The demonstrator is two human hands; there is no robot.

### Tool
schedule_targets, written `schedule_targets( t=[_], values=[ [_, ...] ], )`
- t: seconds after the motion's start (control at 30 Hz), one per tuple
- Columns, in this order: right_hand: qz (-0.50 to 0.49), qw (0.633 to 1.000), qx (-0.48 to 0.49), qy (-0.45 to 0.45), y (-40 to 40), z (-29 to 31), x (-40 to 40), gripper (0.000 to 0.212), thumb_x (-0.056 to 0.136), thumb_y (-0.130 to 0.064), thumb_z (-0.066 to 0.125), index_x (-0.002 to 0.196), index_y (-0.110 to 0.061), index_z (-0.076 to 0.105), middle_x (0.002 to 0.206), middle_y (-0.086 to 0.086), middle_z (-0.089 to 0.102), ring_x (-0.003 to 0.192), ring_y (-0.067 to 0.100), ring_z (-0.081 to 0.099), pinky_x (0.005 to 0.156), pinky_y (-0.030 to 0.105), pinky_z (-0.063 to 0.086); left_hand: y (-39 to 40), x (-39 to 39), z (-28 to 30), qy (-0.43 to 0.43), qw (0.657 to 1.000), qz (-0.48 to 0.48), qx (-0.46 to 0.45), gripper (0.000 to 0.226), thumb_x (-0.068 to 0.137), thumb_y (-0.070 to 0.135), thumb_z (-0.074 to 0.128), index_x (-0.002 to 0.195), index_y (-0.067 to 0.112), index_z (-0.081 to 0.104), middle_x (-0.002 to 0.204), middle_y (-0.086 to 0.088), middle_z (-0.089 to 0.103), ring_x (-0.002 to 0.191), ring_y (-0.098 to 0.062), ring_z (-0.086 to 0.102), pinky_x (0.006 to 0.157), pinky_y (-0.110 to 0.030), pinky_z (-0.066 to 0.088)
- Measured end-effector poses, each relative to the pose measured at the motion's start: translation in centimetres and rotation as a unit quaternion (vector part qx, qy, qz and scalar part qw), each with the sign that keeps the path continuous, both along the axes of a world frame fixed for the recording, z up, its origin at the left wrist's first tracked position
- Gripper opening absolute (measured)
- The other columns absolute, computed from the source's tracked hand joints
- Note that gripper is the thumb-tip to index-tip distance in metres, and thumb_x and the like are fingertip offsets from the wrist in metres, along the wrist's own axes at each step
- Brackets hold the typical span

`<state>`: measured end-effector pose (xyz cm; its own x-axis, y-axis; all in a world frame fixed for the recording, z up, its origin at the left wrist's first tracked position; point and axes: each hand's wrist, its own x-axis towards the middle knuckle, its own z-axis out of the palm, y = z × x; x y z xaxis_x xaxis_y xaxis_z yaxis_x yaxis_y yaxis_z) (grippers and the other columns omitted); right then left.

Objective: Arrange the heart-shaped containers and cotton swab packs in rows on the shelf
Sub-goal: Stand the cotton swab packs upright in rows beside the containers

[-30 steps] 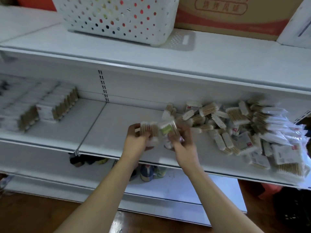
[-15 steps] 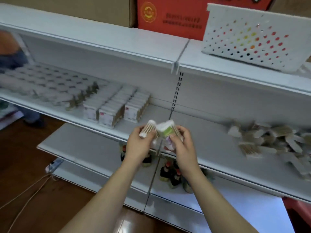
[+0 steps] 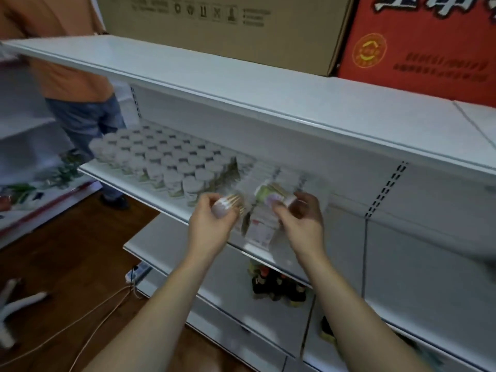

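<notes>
Heart-shaped containers (image 3: 161, 159), white with dark labels, are standing upright in tight rows on the white shelf (image 3: 150, 193), left of frame centre. Just to their right, flat cotton swab packs (image 3: 264, 178) are standing on edge in rows; motion blur is obscuring their detail. At frame centre, one swab pack (image 3: 226, 206), showing wooden sticks, is sitting in a hand, and a green-topped pack (image 3: 269, 194) is tilting just beside it.

Your head camera looks forward and down, close over the white shelf (image 3: 268, 103), angled left.
</notes>
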<state>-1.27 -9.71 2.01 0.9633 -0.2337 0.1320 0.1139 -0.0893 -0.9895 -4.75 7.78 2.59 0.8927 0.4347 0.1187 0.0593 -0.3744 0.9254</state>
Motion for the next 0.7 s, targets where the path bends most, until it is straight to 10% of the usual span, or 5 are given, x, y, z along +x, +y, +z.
schedule_targets(
  t=[0.2,0.43,0.7],
  values=[
    [0.040,0.981,-0.188,-0.033,5.0,2.6,8.0,0.052,0.084,-0.040,0.074,0.130,-0.021,0.058,0.104,-0.006,0.054,0.103,0.014,0.057,0.084,0.025,0.040,6.0,4.8,1.5,-0.014,0.994,-0.022,0.102,0.055,0.094,0.024,0.066,0.145,0.015,0.048,0.142,-0.006,0.052,0.131,-0.022,0.047,0.096,-0.021,0.034],
    [0.031,0.931,-0.355,-0.072,10.8,2.1,14.7,0.032,0.087,-0.035,0.070,0.109,-0.019,0.054,0.103,0.005,0.065,0.094,0.028,0.062,0.071,0.031,0.042,11.2,10.1,1.8,0.020,0.995,-0.055,0.080,0.050,0.085,0.025,0.068,0.128,0.016,0.045,0.105,0.001,0.058,0.101,-0.025,0.062,0.076,-0.032,0.048],
    [0.003,0.869,-0.491,-0.055,13.4,1.2,16.6,0.032,0.089,-0.031,0.065,0.114,-0.010,0.067,0.115,0.015,0.066,0.104,0.035,0.063,0.082,0.036,0.050,16.6,15.4,1.3,-0.039,0.973,-0.179,0.138,0.058,0.087,0.035,0.058,0.137,0.007,0.056,0.139,-0.012,0.056,0.127,-0.028,0.053,0.102,-0.027,0.043]
  ],
)
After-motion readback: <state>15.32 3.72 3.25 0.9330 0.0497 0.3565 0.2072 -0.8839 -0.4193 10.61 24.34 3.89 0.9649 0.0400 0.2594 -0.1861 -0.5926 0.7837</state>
